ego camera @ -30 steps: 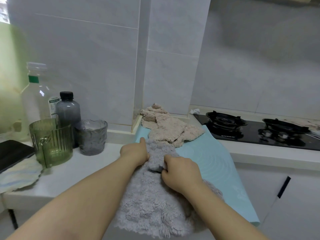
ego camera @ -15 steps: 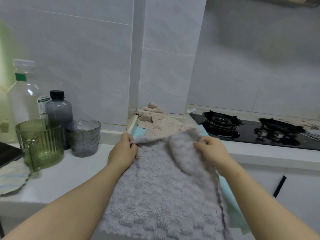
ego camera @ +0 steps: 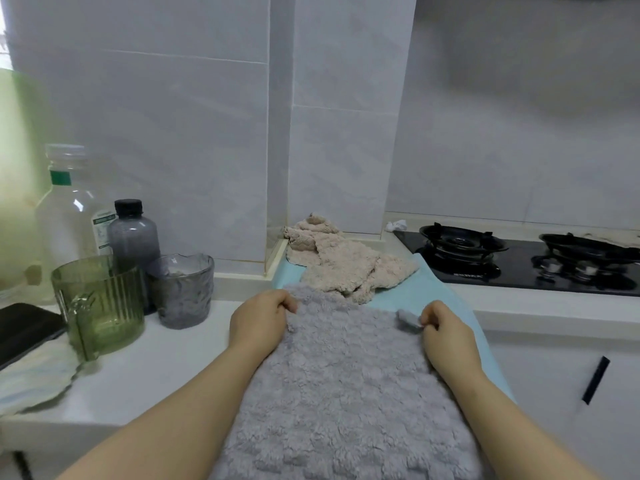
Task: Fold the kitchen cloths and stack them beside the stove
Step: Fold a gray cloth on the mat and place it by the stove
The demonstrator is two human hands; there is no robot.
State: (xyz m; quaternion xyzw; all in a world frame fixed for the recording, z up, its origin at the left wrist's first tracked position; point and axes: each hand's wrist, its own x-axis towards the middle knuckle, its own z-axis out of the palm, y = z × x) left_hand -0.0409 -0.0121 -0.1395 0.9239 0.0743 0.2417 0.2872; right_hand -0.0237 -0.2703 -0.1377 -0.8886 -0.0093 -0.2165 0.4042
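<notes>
1. Your left hand (ego camera: 258, 320) grips the far left corner of the grey cloth (ego camera: 346, 393), fingers (ego camera: 285, 303) curled round its edge.
2. Your right hand (ego camera: 446, 336) pinches the far right corner, where a small grey tag (ego camera: 408, 319) sticks out.
3. The grey cloth lies spread flat between your forearms, its far edge on the blue mat (ego camera: 433, 292) that covers the worktop (ego camera: 156, 368).
4. A beige cloth (ego camera: 346, 268) lies crumpled on the mat just beyond the grey one, in the corner by the wall.
5. The stove (ego camera: 519, 261) sits to the right of the mat.
6. To the left stand a green glass (ego camera: 100, 306), a grey glass (ego camera: 183, 292), a dark bottle (ego camera: 133, 237) and a clear bottle (ego camera: 69, 209).
</notes>
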